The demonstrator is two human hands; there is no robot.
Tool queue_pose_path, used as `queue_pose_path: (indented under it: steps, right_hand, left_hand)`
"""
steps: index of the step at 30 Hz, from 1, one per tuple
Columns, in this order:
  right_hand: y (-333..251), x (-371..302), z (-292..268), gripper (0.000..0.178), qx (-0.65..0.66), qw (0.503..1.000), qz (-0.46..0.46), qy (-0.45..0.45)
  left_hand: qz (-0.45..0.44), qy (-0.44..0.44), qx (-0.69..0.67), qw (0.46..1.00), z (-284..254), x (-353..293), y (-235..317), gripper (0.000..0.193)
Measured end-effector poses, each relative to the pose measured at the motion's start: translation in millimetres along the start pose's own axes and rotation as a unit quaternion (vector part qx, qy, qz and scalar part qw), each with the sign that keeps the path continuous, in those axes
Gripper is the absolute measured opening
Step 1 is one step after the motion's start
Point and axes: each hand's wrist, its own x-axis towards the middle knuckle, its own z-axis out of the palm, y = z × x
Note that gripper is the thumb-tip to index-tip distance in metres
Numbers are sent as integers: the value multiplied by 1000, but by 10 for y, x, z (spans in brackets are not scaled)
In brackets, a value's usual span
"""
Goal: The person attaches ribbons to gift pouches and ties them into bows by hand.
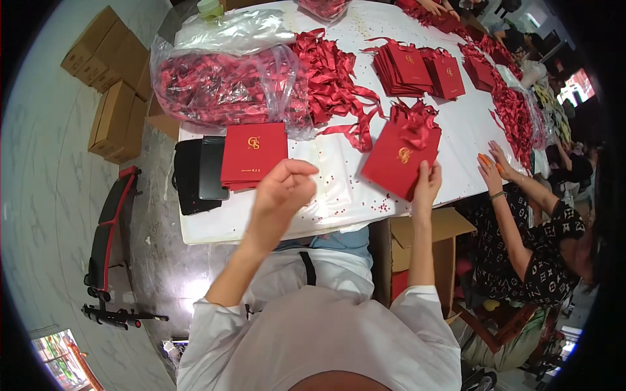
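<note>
My right hand [427, 185] grips the lower right edge of a red paper gift bag [388, 158], which lies tilted near the table's front edge. Red ribbon [417, 130] is bunched over the bag's top. Left of it, my left hand [283, 193] is raised with its fingers curled in, and nothing shows in them. Just beyond that hand lies a neat stack of flat red gift bags [253, 151] with gold print. The stack overlaps a dark flat case [212, 171] at the table's left edge.
A clear plastic sack of red ribbons [222, 85] and a loose ribbon heap [329, 75] lie behind. More red bags [401, 68] sit farther right. An open carton [433, 244] stands below the table edge. A co-worker's hands [494, 168] are at right; cardboard boxes [117, 120] stand left.
</note>
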Motion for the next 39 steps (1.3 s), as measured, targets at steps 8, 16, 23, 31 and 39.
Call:
queue_pose_path:
  steps: [8,16,23,31,39]
  right_hand:
    - [439,625,-85,31,-160,983,-66,64]
    - [31,-89,780,27,-194,940,-278,-20]
    - [-369,-1099,1830,29,-109,938,-72,-321]
    - [-159,-1142,2262,56,-154,917,52,-363]
    - [22,-1043,2198,36,-57,894,197,-398]
  left_hand:
    - [139,-475,-228,839,-42,-447,1406,42]
    - [3,-536,-311,785,13,-605,1638,63]
    - [-10,-537,-363,761,27,-625,1664,64]
    - [7,-511,-370,776,-45,-752,1723,66]
    - [-13,-516,-357,779,-65,-753,1767,70]
